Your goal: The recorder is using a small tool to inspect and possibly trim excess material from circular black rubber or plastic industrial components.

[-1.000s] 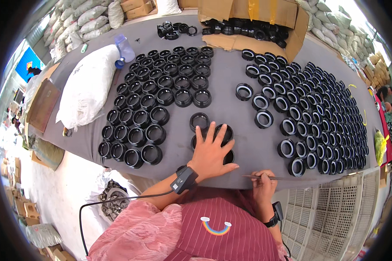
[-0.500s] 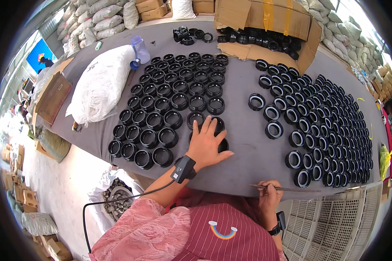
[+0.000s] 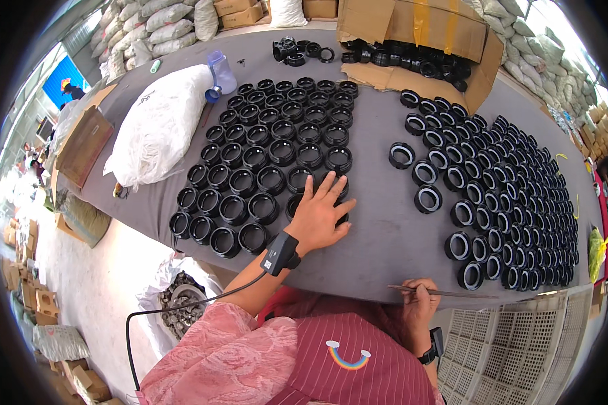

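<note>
My left hand [image 3: 319, 219] lies palm down with fingers spread on several black rings at the near right corner of a block of black rings [image 3: 254, 158]. The rings under it are partly hidden by the fingers. At the table's front edge, my right hand [image 3: 420, 304] is closed round a thin dark rod [image 3: 463, 293], whose short end points left and long end right. To the right spreads a second, larger group of black rings with pale inner faces [image 3: 476, 192].
A full white sack [image 3: 159, 125] and a clear bottle with a blue cap [image 3: 221, 74] stand at the far left. At the back, a cardboard box [image 3: 419, 27] lies open with black parts inside. White plastic crates [image 3: 500, 344] stand below the front edge.
My left hand has slid a little farther from me, and the rings under it have shifted closer to the block. My right hand keeps its place with the rod.
</note>
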The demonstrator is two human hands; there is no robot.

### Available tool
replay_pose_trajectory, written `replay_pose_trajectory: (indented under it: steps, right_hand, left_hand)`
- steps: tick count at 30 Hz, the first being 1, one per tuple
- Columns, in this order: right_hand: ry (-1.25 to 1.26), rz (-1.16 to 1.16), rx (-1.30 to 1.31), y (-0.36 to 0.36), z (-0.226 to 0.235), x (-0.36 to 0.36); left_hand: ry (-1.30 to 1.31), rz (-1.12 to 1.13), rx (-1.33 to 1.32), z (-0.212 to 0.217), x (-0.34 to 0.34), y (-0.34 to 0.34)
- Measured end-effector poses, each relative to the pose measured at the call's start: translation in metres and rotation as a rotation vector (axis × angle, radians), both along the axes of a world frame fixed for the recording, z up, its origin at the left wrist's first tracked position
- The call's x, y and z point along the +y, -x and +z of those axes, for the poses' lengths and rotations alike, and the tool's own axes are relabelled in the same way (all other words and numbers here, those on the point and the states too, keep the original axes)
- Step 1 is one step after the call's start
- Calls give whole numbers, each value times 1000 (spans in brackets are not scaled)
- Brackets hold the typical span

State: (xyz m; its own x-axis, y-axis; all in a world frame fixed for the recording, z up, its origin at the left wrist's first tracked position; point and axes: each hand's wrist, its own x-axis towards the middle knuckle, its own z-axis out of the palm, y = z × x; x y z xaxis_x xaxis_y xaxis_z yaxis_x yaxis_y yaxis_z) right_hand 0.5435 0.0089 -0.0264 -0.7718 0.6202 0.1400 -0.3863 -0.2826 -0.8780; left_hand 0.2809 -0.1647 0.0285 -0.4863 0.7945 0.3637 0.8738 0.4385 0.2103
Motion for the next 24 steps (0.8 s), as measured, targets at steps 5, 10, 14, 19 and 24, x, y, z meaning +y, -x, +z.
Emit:
replay_pose_trajectory:
  steps: [5,10,14,19,24]
  right_hand:
    - [-19,5,-10,0,0,0]
    - [21,-51,-37,-1,-2,-3]
    - [-74,-54,-57,-1,-2,0]
    - [-10,8,-6,-1,0,0]
    - [-65,8,-40,-6,2,-1]
  left_hand:
    - [7,-13,42,1,-11,2]
    - [-1,-25,34,10,-14,0]
    - [-101,-133,12,18,17,-20]
    - [-322,-227,-244,21,110,-33]
    - [-159,-151,-274,15,165,-32]
